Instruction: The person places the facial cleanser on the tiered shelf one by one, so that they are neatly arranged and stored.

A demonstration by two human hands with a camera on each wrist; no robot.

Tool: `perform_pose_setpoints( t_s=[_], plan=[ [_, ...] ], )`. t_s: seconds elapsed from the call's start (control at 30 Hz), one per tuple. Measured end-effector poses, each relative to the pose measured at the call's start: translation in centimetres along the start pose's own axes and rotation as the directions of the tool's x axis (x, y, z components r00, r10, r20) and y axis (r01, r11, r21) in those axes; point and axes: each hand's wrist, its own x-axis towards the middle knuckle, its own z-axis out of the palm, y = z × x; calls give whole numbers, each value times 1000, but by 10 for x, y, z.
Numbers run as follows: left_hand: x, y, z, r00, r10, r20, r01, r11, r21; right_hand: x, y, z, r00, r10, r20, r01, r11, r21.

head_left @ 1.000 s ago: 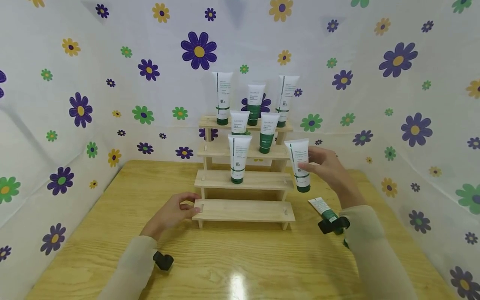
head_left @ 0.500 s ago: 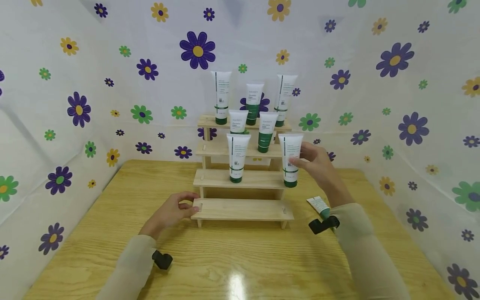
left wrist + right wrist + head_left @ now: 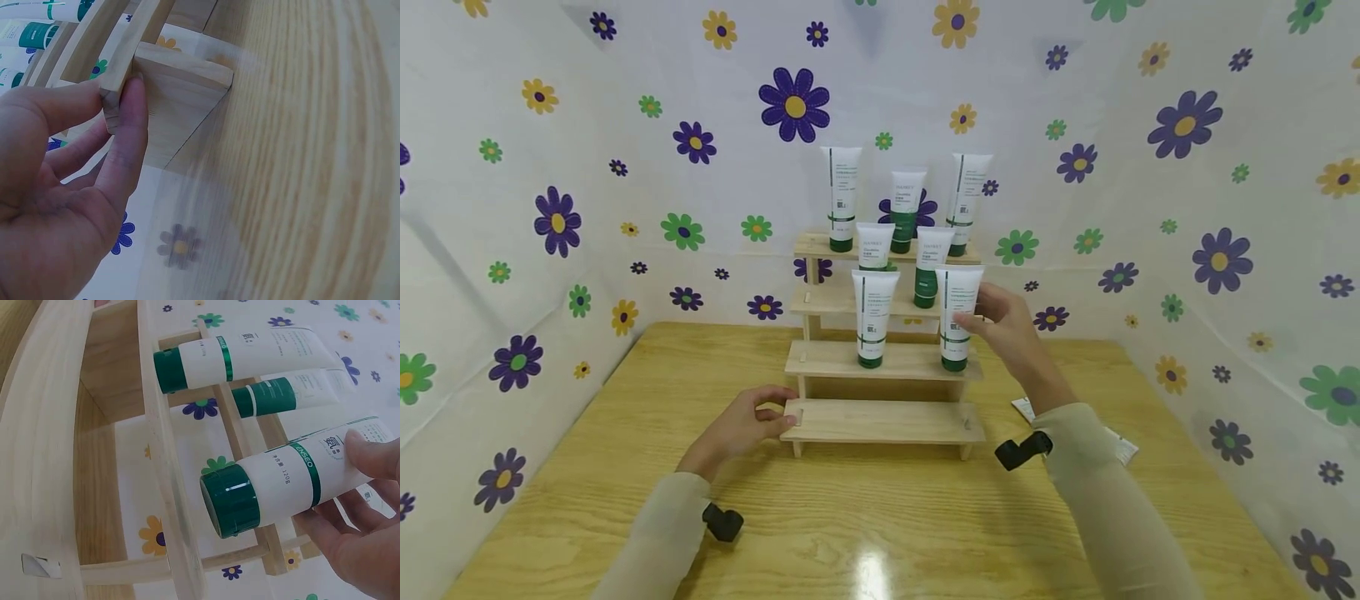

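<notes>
My right hand (image 3: 1011,333) holds a white squeeze tube (image 3: 957,312) with a green cap, thumb on its front, fingers behind. The cap points down at the right part of the second-lowest step; I cannot tell whether it touches the wood. On that step another white tube (image 3: 874,312) stands cap down, left of centre. My left hand (image 3: 741,429) pinches the left end of the bottom step of the wooden tiered stand (image 3: 880,421); the left wrist view shows thumb and fingers on the board (image 3: 128,59). Higher up stand several more tubes (image 3: 842,196).
On the table (image 3: 820,517), right of the stand, lie tubes (image 3: 1123,450) partly hidden behind the right forearm. A white cloth (image 3: 700,50) with printed flowers hangs at the back and sides. Each wrist bears a small black camera (image 3: 1024,450).
My right hand has carried its tube leftward, from beside the stand to over the second-lowest step. The forearm now covers more of the lying tubes. The left hand keeps its grip on the stand.
</notes>
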Motion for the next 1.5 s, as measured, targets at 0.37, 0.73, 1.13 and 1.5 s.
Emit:
perform_pose_setpoints(
  t_s=[0.37,0.73,1.13,1.5],
  plan=[
    [-1,4,-1,1000,-3,11,3,1000,10,5,2,13,999,18,-49,-16,999,31],
    [-3,3,-1,1000,25,14,-25,1000,17,9,8,23,997,38,-63,-35,999,41],
    [-1,1,1,1000,15,13,-15,1000,2,9,13,33,999,-5,-43,8,998,69],
    [-3,4,1,1000,-5,9,5,1000,-1,9,15,31,1000,-6,2,6,999,45]
  ],
)
